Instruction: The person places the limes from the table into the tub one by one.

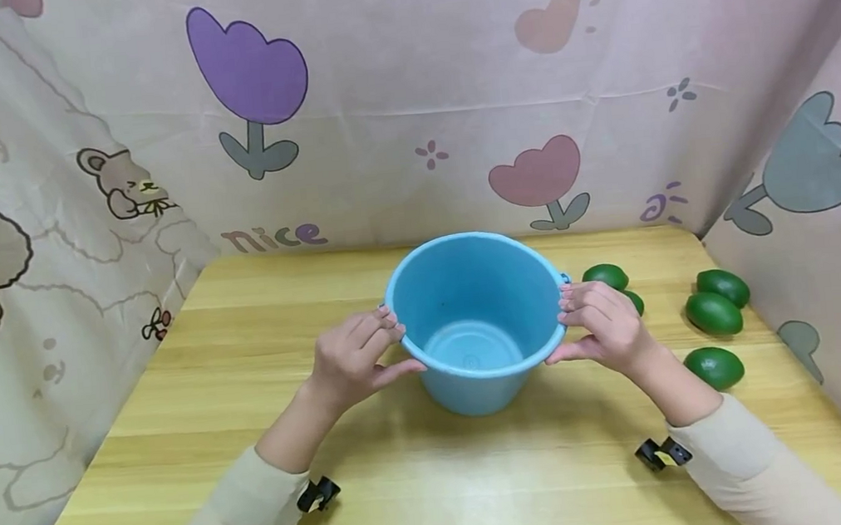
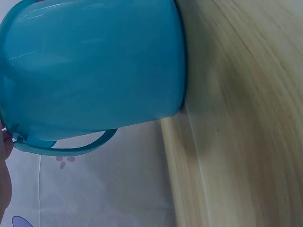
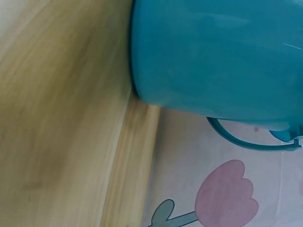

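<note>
An empty blue plastic bucket (image 1: pixel 477 393) stands upright at the middle of the wooden table, its open top toward the head camera. My left hand (image 1: pixel 354 356) grips the left side of its rim, fingertips over the edge and thumb along the near outside. On the opposite side my right hand (image 1: pixel 608 328) holds the rim in the same way. The bucket's base meets the table in the left wrist view, where part of my left hand (image 2: pixel 4 177) shows at the edge. A blue handle (image 3: pixel 241 143) hangs down the far side in the right wrist view.
Several oval green fruits (image 1: pixel 714 313) lie on the right of the table (image 1: pixel 252 394); behind my right hand, one green fruit (image 1: pixel 605 276) sits near the bucket, with another partly hidden. A patterned curtain (image 1: pixel 388 65) borders the table at the back and sides.
</note>
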